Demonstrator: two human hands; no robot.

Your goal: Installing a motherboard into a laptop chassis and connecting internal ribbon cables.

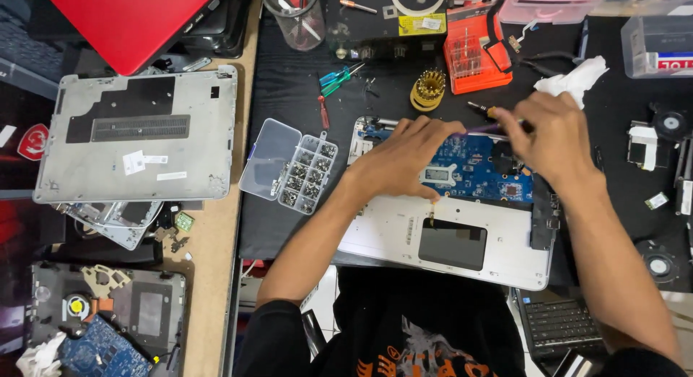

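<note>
The left hand point(404, 157) is lying with fingers spread on the blue board point(476, 171) inside the open silver laptop point(447, 233), which is sitting in the middle. The right hand point(552, 139) is pinching a purple screwdriver point(482, 129). A screw box point(299, 173) is sitting at nine o'clock.
</note>
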